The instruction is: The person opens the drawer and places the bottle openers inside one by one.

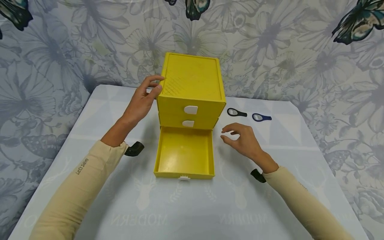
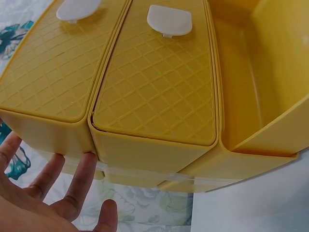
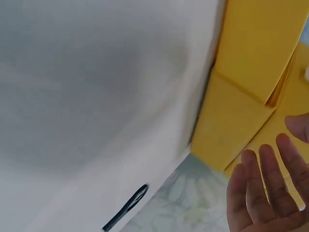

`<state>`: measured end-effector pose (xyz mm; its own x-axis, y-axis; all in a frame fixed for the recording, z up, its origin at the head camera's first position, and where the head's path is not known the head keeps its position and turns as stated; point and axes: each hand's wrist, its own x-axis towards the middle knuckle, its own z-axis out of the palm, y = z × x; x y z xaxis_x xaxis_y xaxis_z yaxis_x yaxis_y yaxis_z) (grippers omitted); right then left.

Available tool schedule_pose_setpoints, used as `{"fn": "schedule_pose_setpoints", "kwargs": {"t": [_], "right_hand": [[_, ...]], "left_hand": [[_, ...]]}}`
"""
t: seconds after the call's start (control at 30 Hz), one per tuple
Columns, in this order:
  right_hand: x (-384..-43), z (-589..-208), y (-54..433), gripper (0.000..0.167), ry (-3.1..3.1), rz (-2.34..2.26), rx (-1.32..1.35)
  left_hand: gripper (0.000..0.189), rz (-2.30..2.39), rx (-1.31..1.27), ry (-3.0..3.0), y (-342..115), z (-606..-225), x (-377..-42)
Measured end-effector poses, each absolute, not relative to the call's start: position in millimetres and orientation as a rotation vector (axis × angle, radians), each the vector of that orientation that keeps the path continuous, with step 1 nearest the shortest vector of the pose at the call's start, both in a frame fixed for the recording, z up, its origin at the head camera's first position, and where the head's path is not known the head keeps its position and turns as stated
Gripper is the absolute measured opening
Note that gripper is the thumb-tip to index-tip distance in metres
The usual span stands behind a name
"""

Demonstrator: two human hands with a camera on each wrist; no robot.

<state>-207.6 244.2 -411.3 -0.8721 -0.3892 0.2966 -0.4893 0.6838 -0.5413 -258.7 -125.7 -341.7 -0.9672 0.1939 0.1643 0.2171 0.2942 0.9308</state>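
Observation:
A yellow three-drawer box (image 1: 192,78) stands at the middle of the table. Its bottom drawer (image 1: 185,151) is pulled out and bare inside; the upper two, with white pull tabs (image 1: 190,109), are closed. My left hand (image 1: 143,98) touches the box's left upper edge. In the left wrist view, its spread fingers (image 2: 79,183) lie along the side wall. My right hand (image 1: 241,140) hovers to the right of the box, holding nothing, its thumb and forefinger apart. From the right wrist view, its loosely bent fingers (image 3: 270,174) overlap the yellow side.
Behind and right of my right hand lie two small handled items with clear oval heads, one black (image 1: 237,112) and one dark blue (image 1: 261,117). A flower-patterned cloth wall (image 1: 264,60) rises behind the white table (image 1: 192,206).

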Motion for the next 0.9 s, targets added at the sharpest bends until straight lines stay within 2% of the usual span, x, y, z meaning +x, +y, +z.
{"fn": "schedule_pose_setpoints", "kwargs": {"t": [0.43, 0.9], "right_hand": [[-277.6, -423.5, 288.0, 0.022, -2.923, 0.897, 0.764], [-342.9, -424.5, 321.2, 0.028, -3.2, 0.734, 0.7]], "left_hand": [[0.042, -1.809, -0.404, -2.502, -126.5, -342.5, -258.3], [0.042, -1.817, -0.418, -2.489, -125.9, -343.8, -256.7]]}}
